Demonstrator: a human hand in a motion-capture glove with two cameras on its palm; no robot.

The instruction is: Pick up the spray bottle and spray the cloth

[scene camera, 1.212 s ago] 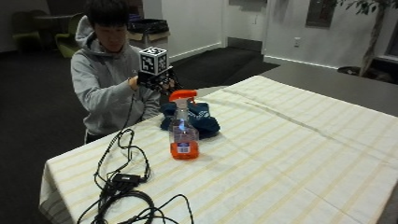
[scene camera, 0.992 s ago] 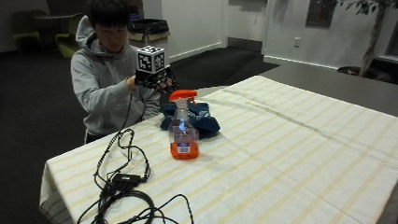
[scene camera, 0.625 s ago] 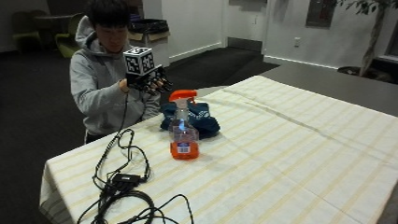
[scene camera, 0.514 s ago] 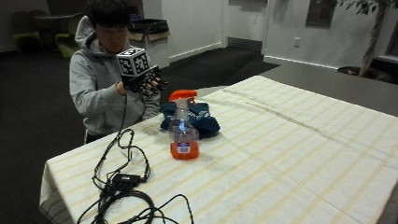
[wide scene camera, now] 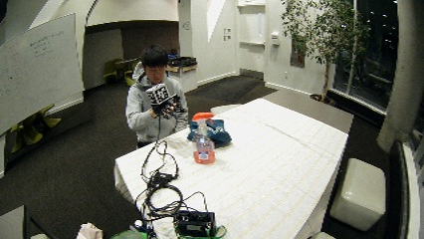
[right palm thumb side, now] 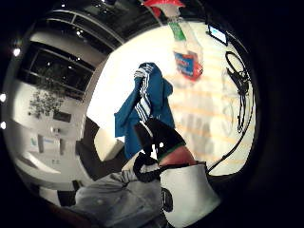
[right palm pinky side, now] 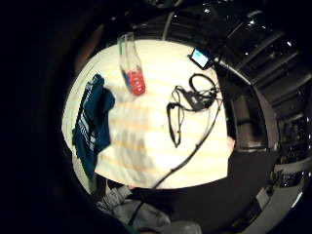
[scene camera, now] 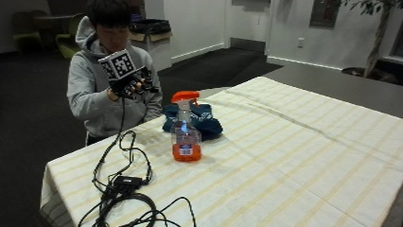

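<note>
Outside view: right hand (scene camera: 131, 84) raised at chest, off table (scene camera: 296, 156), fingers curled, holding nothing. Bottle (scene camera: 185, 137) upright beside cloth (scene camera: 200, 122). Thumb-side palm view alone shows cloth's white stripes.

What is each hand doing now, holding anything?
Right hand: raised at the chest, holds nothing; fingers cannot be told.
Bare hand: cannot be told.

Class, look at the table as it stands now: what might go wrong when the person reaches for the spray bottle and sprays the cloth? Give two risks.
1. The spray bottle is tall and narrow and stands upright; a reaching gloved hand may knock it over.
2. The blue cloth lies right behind the bottle on the striped tablecloth, so spray may wet the tablecloth too, or drift toward the cables nearby.
</note>
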